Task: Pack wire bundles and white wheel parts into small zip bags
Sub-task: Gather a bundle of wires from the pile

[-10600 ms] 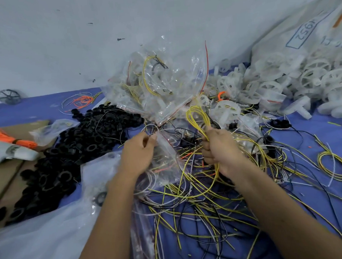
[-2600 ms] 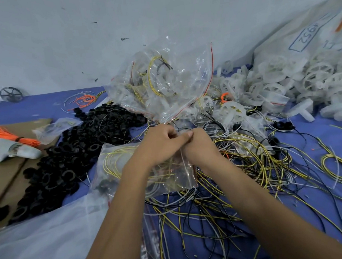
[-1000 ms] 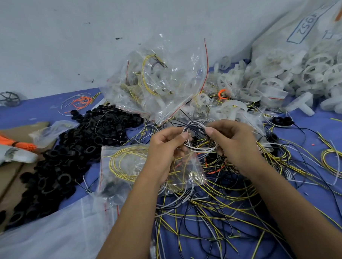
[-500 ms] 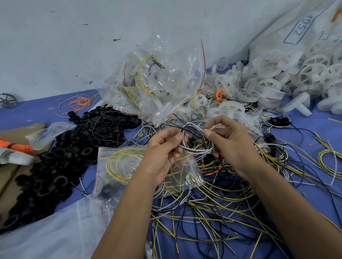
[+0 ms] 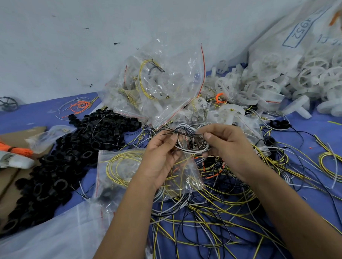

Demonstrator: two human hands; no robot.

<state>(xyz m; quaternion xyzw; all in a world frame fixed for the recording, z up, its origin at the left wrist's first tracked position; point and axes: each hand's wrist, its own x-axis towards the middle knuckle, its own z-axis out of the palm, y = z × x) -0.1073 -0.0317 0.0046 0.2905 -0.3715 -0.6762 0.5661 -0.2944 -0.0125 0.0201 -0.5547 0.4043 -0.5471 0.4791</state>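
Note:
Between both hands hangs a small coil of white and black wires (image 5: 193,143). My left hand (image 5: 160,159) pinches its left side and my right hand (image 5: 224,146) pinches its right side, above the blue surface. Just below my left hand lies a small zip bag (image 5: 125,170) with yellow wire coiled inside. Loose yellow, black and white wires (image 5: 215,215) are tangled under my forearms. Behind the hands stands a pile of filled zip bags (image 5: 164,86). White wheel parts (image 5: 272,85) are heaped at the right.
A heap of black rings (image 5: 56,167) fills the left. Cardboard (image 5: 9,173) with an orange bundle (image 5: 8,147) lies at the far left. A large clear plastic sheet (image 5: 43,242) covers the lower left. A printed sack (image 5: 299,29) leans on the wall at the right.
Both hands have kept working the white and black wire coil, turning it slightly between the fingers. Earlier they sealed the zip bag with the yellow wire, which now lies under my left hand.

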